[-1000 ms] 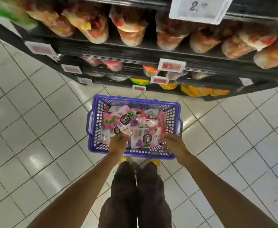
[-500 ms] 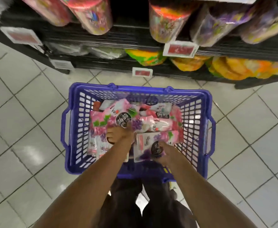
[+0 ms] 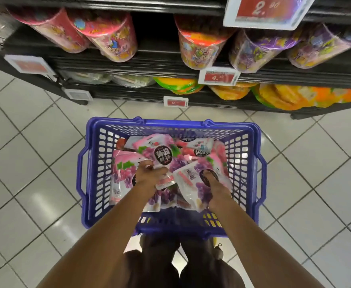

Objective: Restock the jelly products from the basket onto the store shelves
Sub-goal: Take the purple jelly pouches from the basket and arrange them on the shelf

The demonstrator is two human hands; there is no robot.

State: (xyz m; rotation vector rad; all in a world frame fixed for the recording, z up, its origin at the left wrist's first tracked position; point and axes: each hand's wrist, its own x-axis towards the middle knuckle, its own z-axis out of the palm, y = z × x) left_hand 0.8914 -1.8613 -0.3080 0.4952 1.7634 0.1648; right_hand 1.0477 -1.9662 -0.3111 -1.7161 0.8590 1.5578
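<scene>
Now your left hand [image 3: 149,176] pinches one pink-and-purple jelly pouch [image 3: 163,155], your right hand [image 3: 214,189] grips a second pouch [image 3: 189,179], both inside the blue plastic basket [image 3: 170,123]; black store shelves [image 3: 128,67] lie beyond both hands, higher.

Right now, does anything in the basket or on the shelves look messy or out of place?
The jelly pouches lie jumbled in the blue basket, overlapping at all angles. The row of tubs above has a gap. Nothing looks spilled or torn.

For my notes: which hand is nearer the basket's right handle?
Right. The right hand grips a pouch toward that handle; the left hand is farther, near the basket's middle.
</scene>
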